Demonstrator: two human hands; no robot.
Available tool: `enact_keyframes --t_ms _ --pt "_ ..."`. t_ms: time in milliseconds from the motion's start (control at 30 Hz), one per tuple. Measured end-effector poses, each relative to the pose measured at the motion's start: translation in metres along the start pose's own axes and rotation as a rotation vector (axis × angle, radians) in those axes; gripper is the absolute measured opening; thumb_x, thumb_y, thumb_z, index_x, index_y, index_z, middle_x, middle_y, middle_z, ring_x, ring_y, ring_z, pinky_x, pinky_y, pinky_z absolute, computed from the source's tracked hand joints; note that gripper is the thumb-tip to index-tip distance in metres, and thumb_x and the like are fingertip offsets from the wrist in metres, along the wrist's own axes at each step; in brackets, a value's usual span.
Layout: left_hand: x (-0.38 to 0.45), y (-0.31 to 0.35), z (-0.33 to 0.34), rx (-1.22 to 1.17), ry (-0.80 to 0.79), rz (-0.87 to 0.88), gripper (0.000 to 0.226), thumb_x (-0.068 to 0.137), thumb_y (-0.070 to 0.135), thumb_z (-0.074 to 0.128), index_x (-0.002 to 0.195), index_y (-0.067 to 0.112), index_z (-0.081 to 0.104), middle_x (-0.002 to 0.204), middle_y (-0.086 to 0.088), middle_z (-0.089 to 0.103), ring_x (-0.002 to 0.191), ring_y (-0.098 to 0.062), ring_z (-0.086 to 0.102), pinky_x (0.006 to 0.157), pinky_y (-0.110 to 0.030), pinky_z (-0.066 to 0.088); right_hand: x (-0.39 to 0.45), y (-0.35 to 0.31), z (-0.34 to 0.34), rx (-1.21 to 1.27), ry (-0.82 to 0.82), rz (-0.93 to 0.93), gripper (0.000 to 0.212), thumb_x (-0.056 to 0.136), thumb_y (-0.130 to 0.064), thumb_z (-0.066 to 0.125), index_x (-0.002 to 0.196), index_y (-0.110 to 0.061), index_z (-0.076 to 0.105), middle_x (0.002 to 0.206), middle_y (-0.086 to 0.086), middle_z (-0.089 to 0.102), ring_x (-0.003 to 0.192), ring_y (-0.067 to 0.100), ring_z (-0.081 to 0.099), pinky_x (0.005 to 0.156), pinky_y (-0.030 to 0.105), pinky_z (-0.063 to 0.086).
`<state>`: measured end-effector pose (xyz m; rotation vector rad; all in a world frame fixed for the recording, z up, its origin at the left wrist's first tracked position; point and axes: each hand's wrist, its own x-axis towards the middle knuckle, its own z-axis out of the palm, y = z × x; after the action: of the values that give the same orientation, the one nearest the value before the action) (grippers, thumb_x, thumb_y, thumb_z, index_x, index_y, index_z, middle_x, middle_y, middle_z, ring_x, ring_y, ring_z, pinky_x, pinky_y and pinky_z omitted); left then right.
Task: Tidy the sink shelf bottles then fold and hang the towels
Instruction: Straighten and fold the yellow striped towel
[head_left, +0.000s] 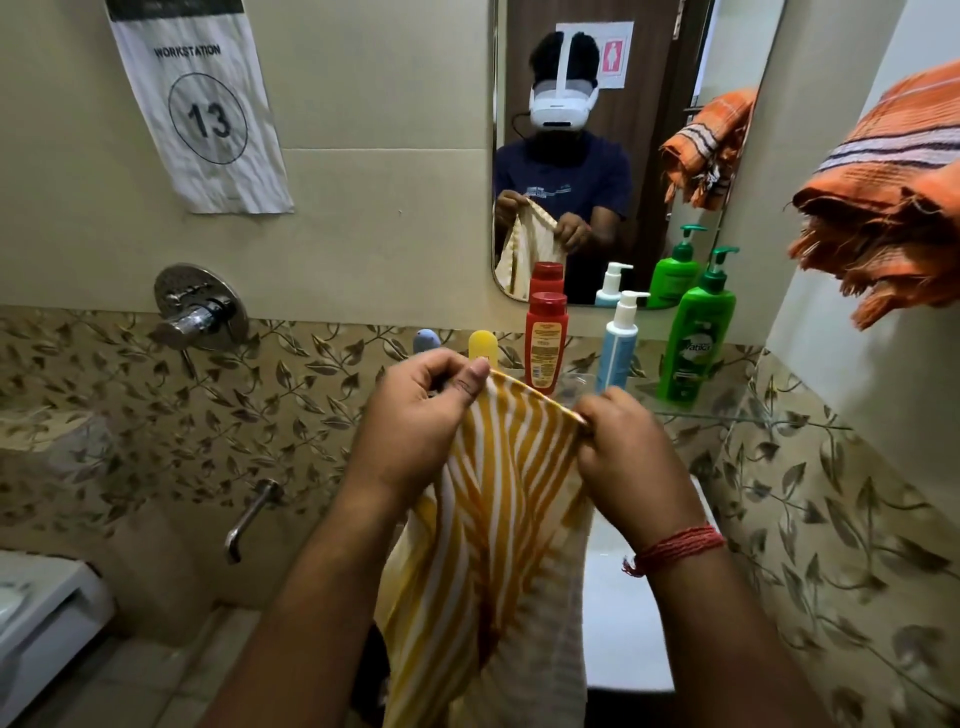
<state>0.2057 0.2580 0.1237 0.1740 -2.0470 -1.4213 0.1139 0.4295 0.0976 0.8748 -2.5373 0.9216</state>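
A yellow towel with white stripes (488, 545) hangs down in front of me above the sink. My left hand (415, 415) pinches its top left corner and my right hand (628, 457) pinches its top right corner, so the top edge is stretched between them. Behind the hands, bottles stand in a row on the glass shelf (691, 413): a red bottle (545, 343), a white and blue pump bottle (618, 343) and a green pump bottle (696, 343). A yellow cap (482, 344) and a blue-grey cap (426, 340) show just above my left hand. An orange striped towel (883, 208) hangs at upper right.
A mirror (597, 156) on the wall reflects me and the bottles. A shower mixer (200, 312) and a spout (249, 519) are on the left wall. The white sink (628, 623) lies below my right forearm. A white fixture (41, 623) sits at lower left.
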Motion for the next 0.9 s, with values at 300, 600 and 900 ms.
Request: enact_keyframes --t_ms 300,600,900 --pt "-0.006 -0.011 -0.005 0.244 -0.123 0.055 0.057 0.081 0.041 0.073 0.135 0.032 0.058 0.129 0.016 0.063 0.108 0.002 0.061 0.091 -0.024 0.053 0.004 -0.003 -0.031 0.238 -0.237 0.052 0.022 0.1 -0.014 0.051 0.09 -0.033 0.055 0.087 -0.011 0.061 0.079 0.003 0.056 0.06 0.022 0.041" --pt "-0.009 -0.017 0.006 0.078 -0.334 0.016 0.013 0.097 0.029 0.065 0.086 0.023 0.07 0.086 0.005 0.07 0.082 -0.01 0.067 0.07 -0.028 0.055 -0.007 -0.004 -0.024 -0.072 -0.144 -0.181 0.02 0.1 -0.018 0.052 0.093 -0.036 0.047 0.089 -0.012 0.06 0.081 0.012 0.059 0.069 0.031 0.054" --pt "-0.001 -0.022 -0.012 0.017 0.087 -0.054 0.004 0.09 0.033 0.07 0.093 0.031 0.069 0.089 0.012 0.071 0.084 -0.002 0.065 0.062 -0.018 0.052 -0.01 0.037 -0.033 -0.02 -0.119 0.183 0.029 0.092 -0.002 0.047 0.075 -0.025 0.049 0.078 -0.007 0.054 0.075 0.019 0.053 0.055 0.028 0.033"
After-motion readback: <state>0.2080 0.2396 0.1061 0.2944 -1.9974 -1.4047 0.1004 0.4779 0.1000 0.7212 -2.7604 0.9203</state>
